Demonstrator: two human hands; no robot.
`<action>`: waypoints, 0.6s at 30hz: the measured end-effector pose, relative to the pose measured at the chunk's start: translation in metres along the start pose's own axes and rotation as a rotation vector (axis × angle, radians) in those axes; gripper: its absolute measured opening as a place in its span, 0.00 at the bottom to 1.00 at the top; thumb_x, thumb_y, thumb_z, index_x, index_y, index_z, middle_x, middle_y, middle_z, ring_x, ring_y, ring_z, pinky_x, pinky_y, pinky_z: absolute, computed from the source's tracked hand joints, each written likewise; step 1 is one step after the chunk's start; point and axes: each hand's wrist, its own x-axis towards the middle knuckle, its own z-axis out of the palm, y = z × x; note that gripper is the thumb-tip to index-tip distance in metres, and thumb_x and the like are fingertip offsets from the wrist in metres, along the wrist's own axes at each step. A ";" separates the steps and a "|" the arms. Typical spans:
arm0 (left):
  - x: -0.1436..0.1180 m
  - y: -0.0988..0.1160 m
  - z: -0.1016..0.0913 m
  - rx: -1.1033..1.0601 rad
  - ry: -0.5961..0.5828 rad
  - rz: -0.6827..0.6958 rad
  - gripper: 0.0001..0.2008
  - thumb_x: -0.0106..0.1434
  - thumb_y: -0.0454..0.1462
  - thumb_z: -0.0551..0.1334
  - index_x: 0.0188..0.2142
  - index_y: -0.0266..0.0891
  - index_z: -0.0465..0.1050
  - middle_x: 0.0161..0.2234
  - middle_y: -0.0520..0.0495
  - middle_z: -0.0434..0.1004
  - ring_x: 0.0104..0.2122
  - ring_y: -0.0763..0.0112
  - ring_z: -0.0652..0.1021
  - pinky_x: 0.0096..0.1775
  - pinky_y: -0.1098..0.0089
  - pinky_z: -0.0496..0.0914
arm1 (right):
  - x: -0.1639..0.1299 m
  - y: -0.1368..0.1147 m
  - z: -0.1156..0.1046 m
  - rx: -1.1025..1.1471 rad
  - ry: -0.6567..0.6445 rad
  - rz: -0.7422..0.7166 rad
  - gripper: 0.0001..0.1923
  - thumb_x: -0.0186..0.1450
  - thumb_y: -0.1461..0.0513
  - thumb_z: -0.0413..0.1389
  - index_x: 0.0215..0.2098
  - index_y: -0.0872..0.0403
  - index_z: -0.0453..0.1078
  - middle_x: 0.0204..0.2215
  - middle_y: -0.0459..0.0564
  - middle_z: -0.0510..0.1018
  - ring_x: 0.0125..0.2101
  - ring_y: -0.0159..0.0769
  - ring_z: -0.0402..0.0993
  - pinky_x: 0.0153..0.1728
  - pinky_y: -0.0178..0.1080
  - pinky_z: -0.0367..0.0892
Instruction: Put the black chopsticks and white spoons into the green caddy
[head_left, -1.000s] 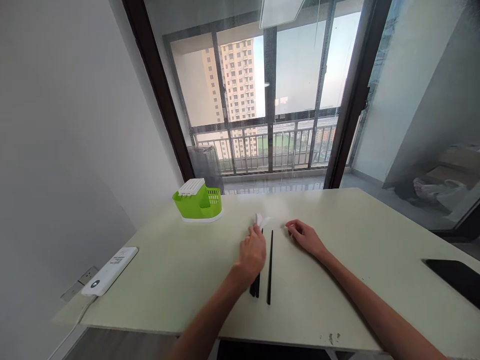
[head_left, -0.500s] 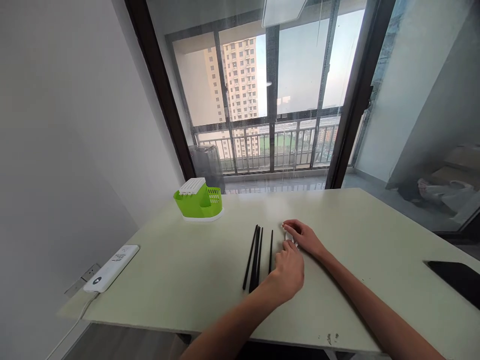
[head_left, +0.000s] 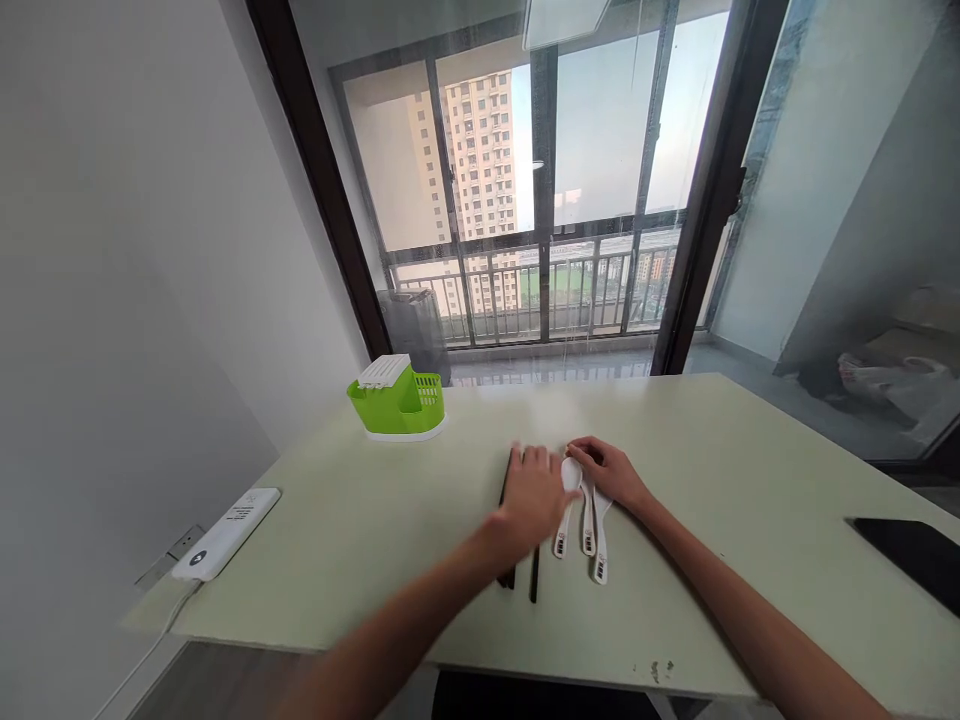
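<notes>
Head view looks down on a pale green worktop [head_left: 375,540] before a large window; the left hand [head_left: 534,492] lies flat, palm down, over the black chopsticks [head_left: 533,583], its fingers spread and pressing on them, so the grip is apart and not clamped around anything; only the near ends of the chopsticks show below the hand. Just to the right of the chopsticks lie three white spoons [head_left: 587,528], side by side, bowls pointing to the window and handles to the person; the right hand [head_left: 611,473] rests at the bowl ends of the spoons, fingers curled loosely and touching them; whether this grip pinches a spoon I cannot tell. Well apart from the chopsticks, to the far left, stands a green cutlery holder [head_left: 397,401] with a white top; a white power strip [head_left: 223,520] lies at the left edge of the worktop; a dark flat object [head_left: 911,552] lies far to the right.
</notes>
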 end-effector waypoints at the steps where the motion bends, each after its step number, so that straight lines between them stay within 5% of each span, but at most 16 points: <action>1: 0.007 -0.025 -0.007 0.028 0.036 -0.032 0.28 0.69 0.53 0.55 0.57 0.33 0.70 0.55 0.31 0.73 0.57 0.49 0.69 0.64 0.48 0.52 | 0.001 0.002 -0.001 0.013 0.014 0.011 0.21 0.65 0.44 0.54 0.42 0.51 0.74 0.39 0.51 0.83 0.40 0.41 0.78 0.46 0.42 0.70; 7: 0.031 -0.192 -0.036 0.094 0.309 -0.426 0.29 0.72 0.49 0.52 0.62 0.27 0.61 0.64 0.28 0.62 0.65 0.45 0.57 0.66 0.44 0.38 | 0.006 0.012 -0.006 0.031 0.164 0.086 0.19 0.66 0.46 0.51 0.41 0.51 0.73 0.40 0.52 0.83 0.42 0.42 0.78 0.48 0.44 0.68; 10: 0.023 -0.252 -0.031 0.112 0.349 -0.579 0.30 0.73 0.49 0.49 0.64 0.28 0.56 0.66 0.30 0.60 0.66 0.43 0.54 0.64 0.41 0.37 | 0.006 0.014 -0.006 0.016 0.204 0.109 0.18 0.66 0.47 0.52 0.40 0.51 0.72 0.40 0.52 0.83 0.41 0.42 0.78 0.47 0.44 0.68; 14: 0.013 -0.285 -0.024 0.078 0.259 -0.649 0.29 0.73 0.50 0.45 0.62 0.29 0.61 0.64 0.31 0.63 0.60 0.44 0.64 0.63 0.48 0.50 | 0.006 0.014 -0.005 0.007 0.209 0.115 0.18 0.65 0.47 0.52 0.40 0.51 0.72 0.39 0.52 0.83 0.40 0.42 0.78 0.47 0.44 0.68; 18: 0.022 -0.268 -0.029 0.022 0.222 -0.562 0.31 0.74 0.51 0.41 0.58 0.29 0.66 0.59 0.31 0.69 0.57 0.50 0.69 0.60 0.57 0.57 | 0.006 0.013 -0.004 -0.002 0.203 0.121 0.17 0.65 0.48 0.51 0.39 0.51 0.72 0.39 0.51 0.83 0.40 0.42 0.78 0.47 0.44 0.67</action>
